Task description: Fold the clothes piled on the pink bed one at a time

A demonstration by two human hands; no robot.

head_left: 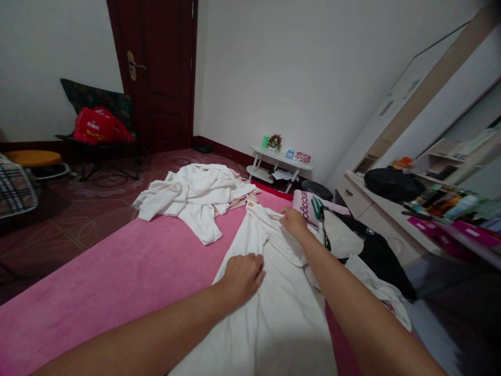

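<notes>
A white shirt (289, 308) lies stretched out toward me on a pink bed cover (156, 266). At its far end shows a small orange label by the neckline. My right hand (294, 223) pinches the cloth near the shoulder, to the right of that label. Closer to me, my left hand (243, 274) rests on the shirt's left side with its fingers curled into the fabric. A sleeve seems to lie folded over the body below my right hand. Beyond my left hand is a crumpled heap of white clothing (199, 190), with some pale pink cloth under it.
To the right lie a black garment (385, 256), a white bag-like item (342, 235) and a pink printed cloth (307, 206). A low white table (282, 155) stands by the wall. A cluttered dresser (364, 196) borders the right; a chair holds a red bag (99, 126).
</notes>
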